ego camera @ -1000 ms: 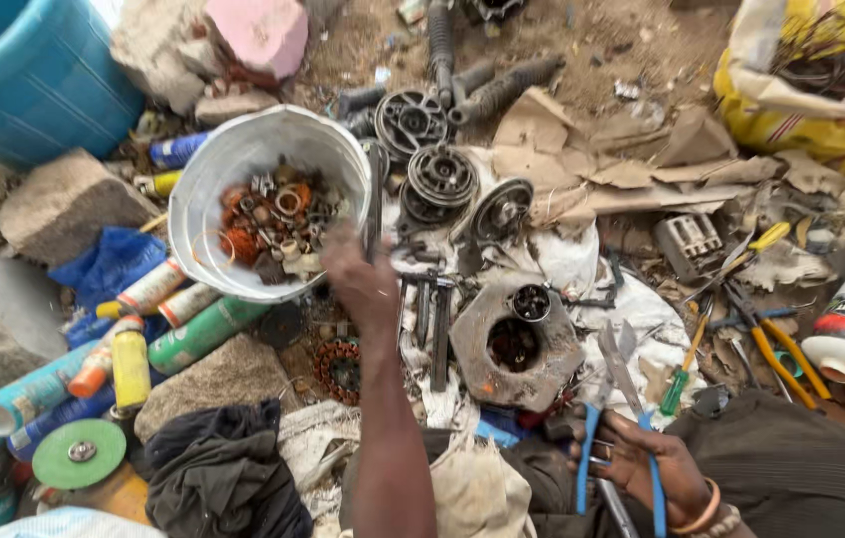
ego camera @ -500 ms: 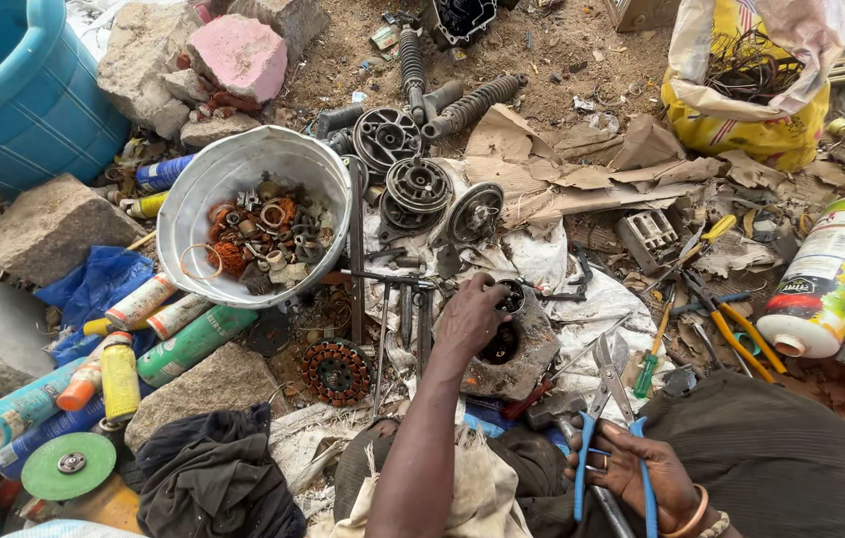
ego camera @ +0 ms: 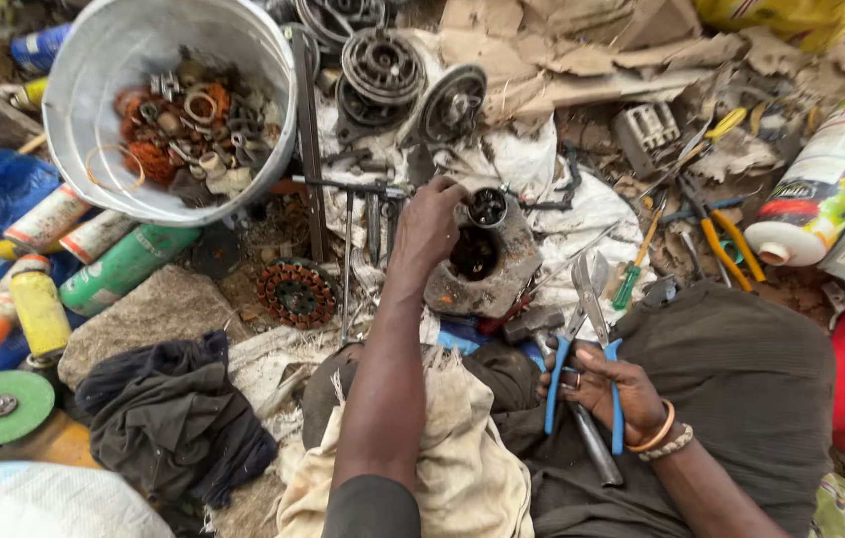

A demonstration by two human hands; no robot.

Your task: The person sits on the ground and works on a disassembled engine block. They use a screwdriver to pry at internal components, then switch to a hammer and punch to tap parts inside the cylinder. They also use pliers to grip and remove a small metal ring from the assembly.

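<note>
From the head camera, the left hand (ego camera: 429, 227) rested on the rim of a grimy metal housing (ego camera: 482, 261), fingers curled over its edge beside a small dark cup (ego camera: 487, 206) on top. The housing sat on white cloth (ego camera: 542, 169) just ahead of the knees. The right hand (ego camera: 602, 384) was closed round blue-handled pliers (ego camera: 582, 339) and a metal rod (ego camera: 592, 448), held over the lap.

The housing looked stripped: its bore was open, and loose parts filled the bowl (ego camera: 94, 100). No tool touched it yet.

Room was tight: wrenches (ego camera: 363, 214) lay left of it, screwdrivers (ego camera: 642, 259) right, pulleys (ego camera: 383, 65) beyond.
</note>
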